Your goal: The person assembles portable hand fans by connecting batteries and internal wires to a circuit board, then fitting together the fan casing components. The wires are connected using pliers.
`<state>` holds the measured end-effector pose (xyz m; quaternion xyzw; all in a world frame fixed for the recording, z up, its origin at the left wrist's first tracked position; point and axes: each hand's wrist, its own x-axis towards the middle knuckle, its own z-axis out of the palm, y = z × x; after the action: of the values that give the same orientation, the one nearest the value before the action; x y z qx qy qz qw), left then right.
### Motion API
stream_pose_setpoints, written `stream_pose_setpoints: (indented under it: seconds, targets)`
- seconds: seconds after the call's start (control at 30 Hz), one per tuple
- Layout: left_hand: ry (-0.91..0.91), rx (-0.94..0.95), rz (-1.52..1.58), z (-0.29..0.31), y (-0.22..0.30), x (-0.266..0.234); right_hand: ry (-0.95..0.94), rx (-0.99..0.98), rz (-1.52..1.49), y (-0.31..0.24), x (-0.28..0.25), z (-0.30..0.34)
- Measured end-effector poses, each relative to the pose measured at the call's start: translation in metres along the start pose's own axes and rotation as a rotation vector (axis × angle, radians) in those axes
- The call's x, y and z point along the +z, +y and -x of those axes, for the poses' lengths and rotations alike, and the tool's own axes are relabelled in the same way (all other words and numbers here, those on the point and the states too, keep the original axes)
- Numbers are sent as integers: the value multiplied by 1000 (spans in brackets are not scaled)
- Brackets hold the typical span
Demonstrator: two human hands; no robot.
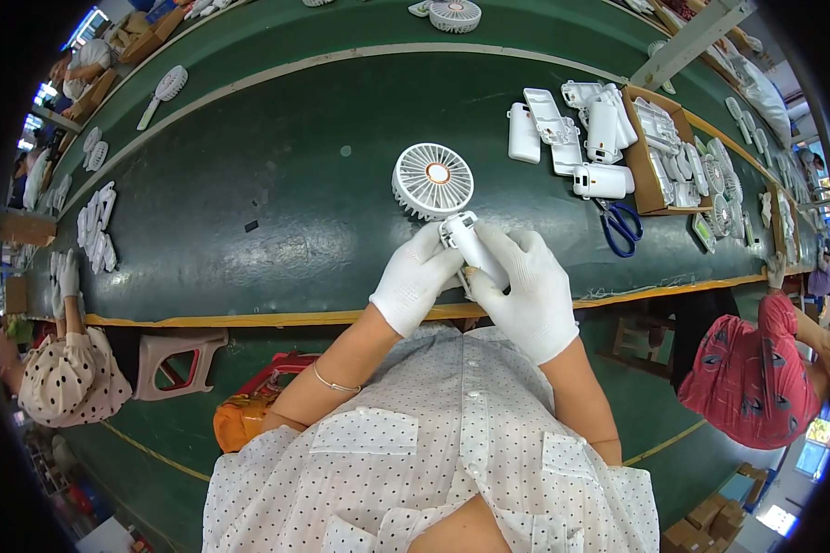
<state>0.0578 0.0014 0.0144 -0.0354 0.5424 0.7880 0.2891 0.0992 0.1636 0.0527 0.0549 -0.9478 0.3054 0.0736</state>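
Note:
Just beyond my hands, a white handheld fan (pixel 436 175) with a round grille and an orange-ringed centre rests face up. My left hand (pixel 417 281), in a white glove, is closed on the left side of a white handle casing (pixel 471 241). From the right, my gloved right hand (pixel 532 293) grips the same casing, its thumb near the lower end. The casing's top end meets the fan head's near rim; whether they are joined I cannot tell. My fingers hide the casing's underside.
Loose white handle casings (pixel 602 131) lie at the right, beside a cardboard box (pixel 650 189) of white parts. Blue-handled pliers (pixel 622 229) are in front of them. White parts (pixel 97 226) sit at the left. A small black piece (pixel 252 226) is on the green table. Co-workers sit on both sides.

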Motion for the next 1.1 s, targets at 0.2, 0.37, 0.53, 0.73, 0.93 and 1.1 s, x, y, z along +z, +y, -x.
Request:
stream_pose_setpoints:
  seconds: [0.2, 0.37, 0.53, 0.73, 0.93, 1.1]
  targets:
    - [-44, 63, -69, 7, 3, 3, 5, 22, 94, -9, 5, 2]
    - [-22, 201, -276, 4, -5, 0, 45, -42, 98, -8, 5, 7]
    - [-40, 148, -217, 9, 2, 1, 36, -31, 64, -5, 6, 9]
    - [-31, 217, 331, 1, -4, 3, 199, -258, -2, -4, 29, 21]
    - [-218, 346, 246, -7, -7, -16, 85, -7, -658, 22, 28, 34]
    - [-243, 250, 148, 0, -2, -7, -379, 186, -689, 17, 1, 23]
